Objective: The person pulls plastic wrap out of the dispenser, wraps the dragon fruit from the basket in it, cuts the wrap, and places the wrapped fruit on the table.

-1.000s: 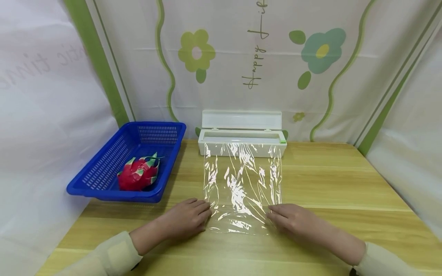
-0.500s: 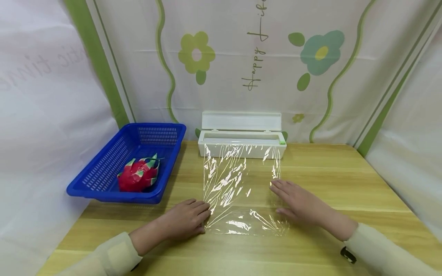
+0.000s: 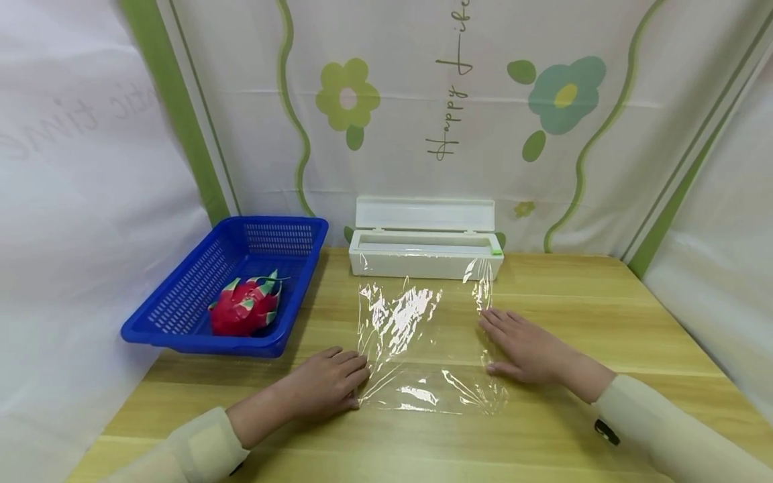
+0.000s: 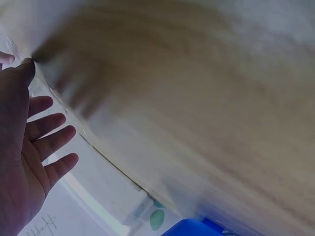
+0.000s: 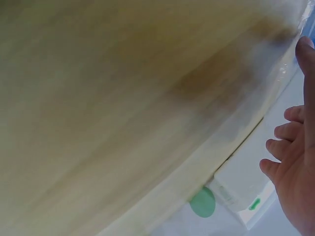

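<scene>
A sheet of clear plastic wrap point(image 3: 417, 349) lies over the wooden table, running forward from a white wrap box point(image 3: 425, 263) whose lid stands raised at the back. My left hand point(image 3: 329, 384) rests at the sheet's near left edge. In the left wrist view the fingers point(image 4: 49, 130) of that hand are spread and the thumb touches the surface. At the right edge, partway up the sheet, my right hand point(image 3: 531, 349) lies with extended fingers touching the wrap. The right wrist view shows its thumb point(image 5: 306, 54) down on the surface.
On the left stands a blue plastic basket point(image 3: 175, 268) holding a red dragon fruit point(image 3: 244, 310) with green tips. A patterned white cloth point(image 3: 410, 87) hangs behind the table and at both sides. The box has a small green piece point(image 3: 496, 252) at its right end.
My right hand has moved up from the sheet's near right corner along its right edge. The wrap looks smoother on the right. My left hand has stayed in place.
</scene>
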{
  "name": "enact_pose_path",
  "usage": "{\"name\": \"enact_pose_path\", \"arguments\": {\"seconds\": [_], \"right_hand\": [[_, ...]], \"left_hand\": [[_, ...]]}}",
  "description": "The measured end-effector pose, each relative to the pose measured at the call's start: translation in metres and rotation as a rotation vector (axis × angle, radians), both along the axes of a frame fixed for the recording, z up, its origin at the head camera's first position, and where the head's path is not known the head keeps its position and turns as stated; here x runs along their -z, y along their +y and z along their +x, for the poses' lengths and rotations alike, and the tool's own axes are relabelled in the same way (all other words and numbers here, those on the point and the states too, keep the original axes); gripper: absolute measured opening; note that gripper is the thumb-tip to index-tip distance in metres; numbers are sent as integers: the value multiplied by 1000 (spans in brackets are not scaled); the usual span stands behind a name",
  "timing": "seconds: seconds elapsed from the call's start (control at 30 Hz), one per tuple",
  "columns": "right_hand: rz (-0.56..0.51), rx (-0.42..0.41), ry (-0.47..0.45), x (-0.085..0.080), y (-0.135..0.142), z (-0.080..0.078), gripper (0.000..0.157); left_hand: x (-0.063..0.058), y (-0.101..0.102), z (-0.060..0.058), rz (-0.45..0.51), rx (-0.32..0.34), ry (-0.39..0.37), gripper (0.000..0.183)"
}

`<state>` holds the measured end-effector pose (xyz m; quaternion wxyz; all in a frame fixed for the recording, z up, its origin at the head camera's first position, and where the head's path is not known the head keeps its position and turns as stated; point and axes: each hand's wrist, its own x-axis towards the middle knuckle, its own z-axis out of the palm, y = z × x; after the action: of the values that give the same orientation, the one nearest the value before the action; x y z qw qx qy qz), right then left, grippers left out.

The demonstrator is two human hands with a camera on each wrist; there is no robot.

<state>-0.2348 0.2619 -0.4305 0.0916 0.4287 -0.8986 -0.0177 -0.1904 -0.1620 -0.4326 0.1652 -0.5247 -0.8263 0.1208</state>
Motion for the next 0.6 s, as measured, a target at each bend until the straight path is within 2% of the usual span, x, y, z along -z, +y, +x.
{"name": "enact_pose_path", "arguments": {"seconds": [0.33, 0.6], "right_hand": [[36, 1, -31, 8, 4, -6, 82], [58, 15, -82, 8, 6, -10, 83]], "left_hand": [[-3, 0, 3, -7, -27, -17, 54], [-18, 1, 5, 35, -1, 6, 54]]}}
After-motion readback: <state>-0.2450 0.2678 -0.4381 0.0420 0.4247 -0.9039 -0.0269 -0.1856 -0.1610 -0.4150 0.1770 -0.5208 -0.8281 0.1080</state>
